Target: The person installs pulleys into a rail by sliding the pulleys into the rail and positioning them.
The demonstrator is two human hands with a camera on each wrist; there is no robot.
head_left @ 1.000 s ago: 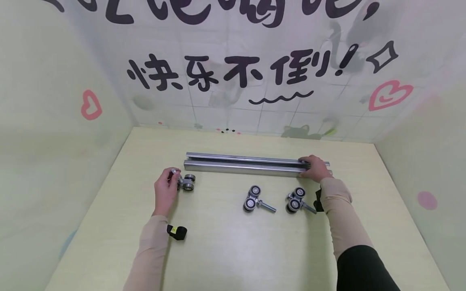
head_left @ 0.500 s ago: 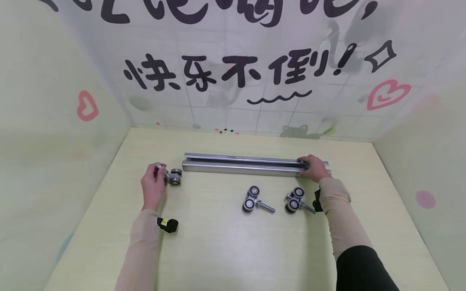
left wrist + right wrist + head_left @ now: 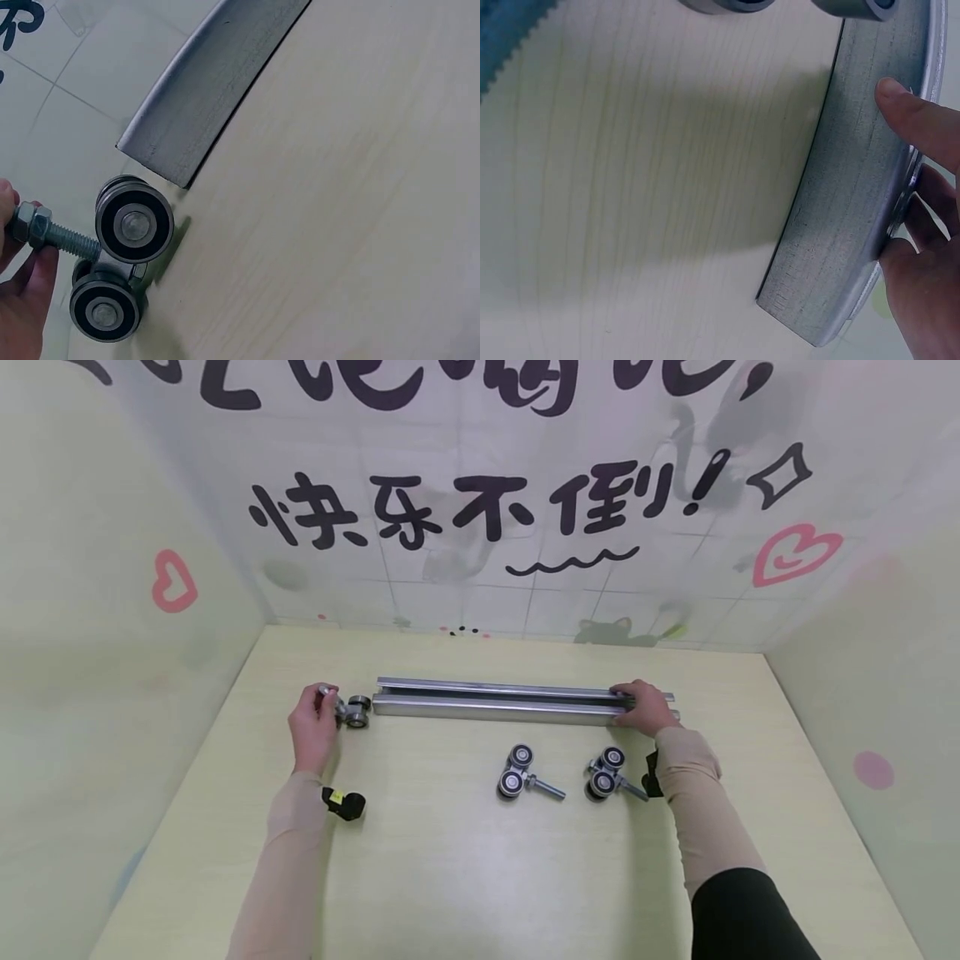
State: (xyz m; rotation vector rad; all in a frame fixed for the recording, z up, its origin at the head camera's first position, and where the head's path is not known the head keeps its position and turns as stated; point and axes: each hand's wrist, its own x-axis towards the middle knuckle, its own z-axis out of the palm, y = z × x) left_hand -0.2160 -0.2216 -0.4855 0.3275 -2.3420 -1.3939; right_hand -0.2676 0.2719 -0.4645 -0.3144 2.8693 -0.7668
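A metal channel rail [image 3: 487, 708] lies along the back of the table, its slot facing up. My right hand [image 3: 647, 706] grips it near the right end; in the right wrist view the thumb [image 3: 915, 120] lies on the side wall. My left hand [image 3: 311, 731] pinches the threaded bolt [image 3: 71, 241] of a roller trolley [image 3: 357, 712] by its nuts. The trolley's wheels [image 3: 135, 225] are turned toward the rail's left end, a small gap away. Part of the bolt is hidden by the fingers.
Two more roller trolleys lie on the table [image 3: 465, 877] in front of the rail: one near the middle [image 3: 512, 784], another farther right [image 3: 602, 783] by the right wrist. Printed sheet walls [image 3: 465, 552] close off the back and both sides.
My left hand has moved left and then slightly away from me with the trolley, from in front of the rail's end to beside it. The right hand stays on the rail.
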